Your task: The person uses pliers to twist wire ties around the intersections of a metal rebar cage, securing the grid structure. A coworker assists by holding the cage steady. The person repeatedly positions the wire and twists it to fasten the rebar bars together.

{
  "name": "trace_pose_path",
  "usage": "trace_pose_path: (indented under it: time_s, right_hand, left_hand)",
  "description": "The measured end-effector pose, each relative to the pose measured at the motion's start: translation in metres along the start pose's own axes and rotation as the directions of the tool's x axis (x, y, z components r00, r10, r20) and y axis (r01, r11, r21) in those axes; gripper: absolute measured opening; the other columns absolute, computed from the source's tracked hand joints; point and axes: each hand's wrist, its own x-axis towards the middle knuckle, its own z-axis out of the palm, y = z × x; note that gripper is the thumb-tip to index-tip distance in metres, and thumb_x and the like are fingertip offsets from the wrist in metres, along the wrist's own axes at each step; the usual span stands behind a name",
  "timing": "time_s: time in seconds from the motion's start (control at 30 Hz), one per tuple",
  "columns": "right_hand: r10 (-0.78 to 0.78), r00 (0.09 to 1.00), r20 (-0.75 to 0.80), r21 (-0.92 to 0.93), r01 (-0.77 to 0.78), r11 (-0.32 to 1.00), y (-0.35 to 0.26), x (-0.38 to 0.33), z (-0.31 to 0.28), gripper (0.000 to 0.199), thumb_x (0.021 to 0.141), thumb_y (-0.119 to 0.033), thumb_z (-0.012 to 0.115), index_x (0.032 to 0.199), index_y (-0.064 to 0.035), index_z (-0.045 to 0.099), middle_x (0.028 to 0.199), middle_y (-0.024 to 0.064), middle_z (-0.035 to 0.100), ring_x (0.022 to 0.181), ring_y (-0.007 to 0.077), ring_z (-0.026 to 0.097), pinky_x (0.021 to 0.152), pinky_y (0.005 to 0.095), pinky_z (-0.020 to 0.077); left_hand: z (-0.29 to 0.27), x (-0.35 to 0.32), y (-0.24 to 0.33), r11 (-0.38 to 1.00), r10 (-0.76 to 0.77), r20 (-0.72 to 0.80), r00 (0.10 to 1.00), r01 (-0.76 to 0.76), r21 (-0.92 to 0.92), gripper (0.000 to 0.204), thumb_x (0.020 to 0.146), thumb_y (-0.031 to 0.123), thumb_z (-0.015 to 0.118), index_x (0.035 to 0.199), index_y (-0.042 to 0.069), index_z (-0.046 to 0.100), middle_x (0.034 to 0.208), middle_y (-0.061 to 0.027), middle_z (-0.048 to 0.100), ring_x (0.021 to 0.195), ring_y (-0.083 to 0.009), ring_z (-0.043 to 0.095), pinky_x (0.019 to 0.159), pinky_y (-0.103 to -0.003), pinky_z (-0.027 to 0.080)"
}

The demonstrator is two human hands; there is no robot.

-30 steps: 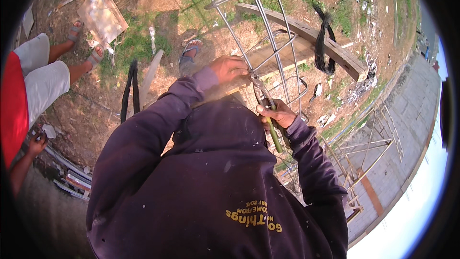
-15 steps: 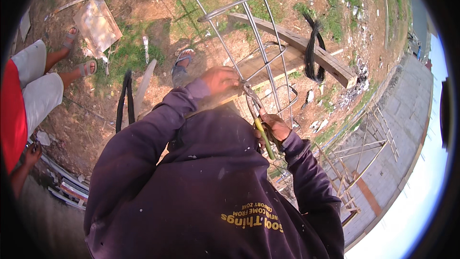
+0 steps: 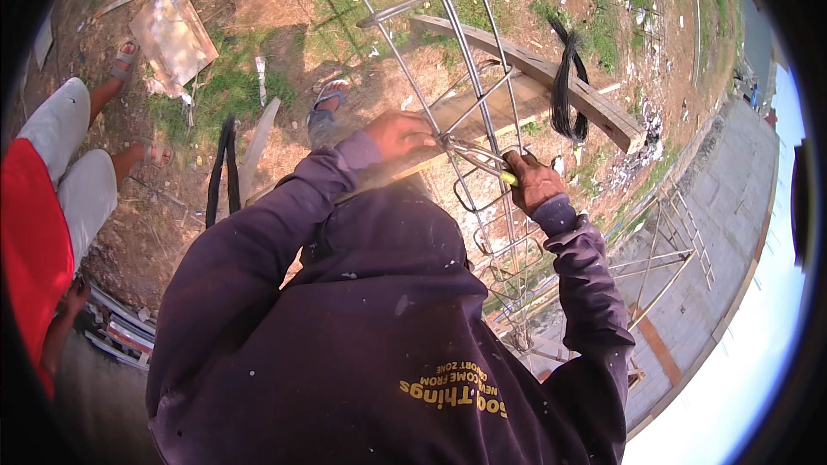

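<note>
Rebar cage (image 3: 482, 112): long frame of steel rods and square ties, lying across a wooden plank (image 3: 551, 77) over bare dirt and patchy grass. It now runs more steeply up the frame than a second ago; the head has shifted, the cage itself looks unmoved.

A bystander in a red top and light shorts (image 3: 52, 207) stands at the left, as before.

Left hand (image 3: 398, 133): closed around a rod at a tie crossing, holding it steady.

Right hand (image 3: 534, 182): fist closed on a yellow-handled tool (image 3: 482, 159). It has come up from lower down, and the tool's metal end now meets the crossing beside the left hand. Judgement: the tool is engaged at the joint.

Black wire bundle (image 3: 564, 86) drapes over the plank.
</note>
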Motion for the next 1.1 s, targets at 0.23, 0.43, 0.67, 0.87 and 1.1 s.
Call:
trace_pose_path:
  time_s: [0.23,0.43,0.67,0.87,1.1]
  right_hand:
    - [0.192,0.98,0.05,0.094,-0.196,0.976,-0.042,-0.029,0.023,0.08,0.083,-0.001,0.048,0.154,-0.0283,0.025,0.107,0.0203,0.058,0.097,0.0418,0.058,0.087,0.0524,0.0482]
    - [0.309,0.951,0.012,-0.21,-0.299,0.931,-0.082,-0.031,0.023,0.082,0.086,-0.01,0.055,0.157,-0.0271,0.018,0.113,0.0182,0.053,0.109,0.0371,0.054,0.094,0.0584,0.0392]
    - [0.255,0.962,-0.098,-0.188,-0.27,0.944,-0.068,-0.03,0.024,0.041,0.092,-0.017,0.053,0.132,-0.0125,0.045,0.102,0.0203,0.054,0.101,0.0397,0.056,0.081,0.0489,0.049]
    - [0.14,0.99,-0.003,-0.198,-0.137,0.97,-0.03,-0.009,0.007,0.033,0.095,-0.026,0.053,0.121,-0.005,0.051,0.094,0.0208,0.061,0.088,0.0382,0.063,0.075,0.0473,0.0525]
    - [0.053,0.996,-0.072,0.022,-0.051,0.998,-0.044,-0.024,0.019,0.043,0.097,-0.045,0.054,0.112,-0.0043,0.053,0.077,0.0228,0.066,0.069,0.0404,0.067,0.061,0.0489,0.0528]
  left_hand:
    - [0.002,-0.002,0.003,0.995,-0.002,-0.039,0.999,0.006,0.097,0.028,0.089,0.025,0.07,0.101,-0.001,0.07,0.102,-0.0172,0.068,0.097,-0.0343,0.065,0.083,-0.041,0.052]
    - [0.003,-0.002,0.004,0.993,0.033,-0.062,0.998,-0.026,0.115,0.032,0.087,0.031,0.07,0.101,0.002,0.071,0.1,-0.0163,0.066,0.094,-0.0349,0.064,0.081,-0.042,0.051]
    - [0.003,-0.001,0.005,0.995,0.056,-0.062,0.997,-0.05,0.091,0.032,0.089,0.031,0.067,0.102,0.002,0.07,0.1,-0.0161,0.065,0.096,-0.0345,0.062,0.082,-0.042,0.05]
    - [0.003,0.0,0.002,0.989,0.051,-0.044,0.998,-0.045,0.138,0.032,0.091,0.031,0.066,0.101,0.001,0.07,0.098,-0.0151,0.065,0.095,-0.0335,0.062,0.081,-0.041,0.05]
    - [0.0,0.003,0.001,0.988,0.037,0.016,0.999,-0.039,0.151,0.026,0.091,0.021,0.067,0.105,0.0,0.069,0.102,-0.017,0.066,0.098,-0.0349,0.062,0.084,-0.043,0.05]
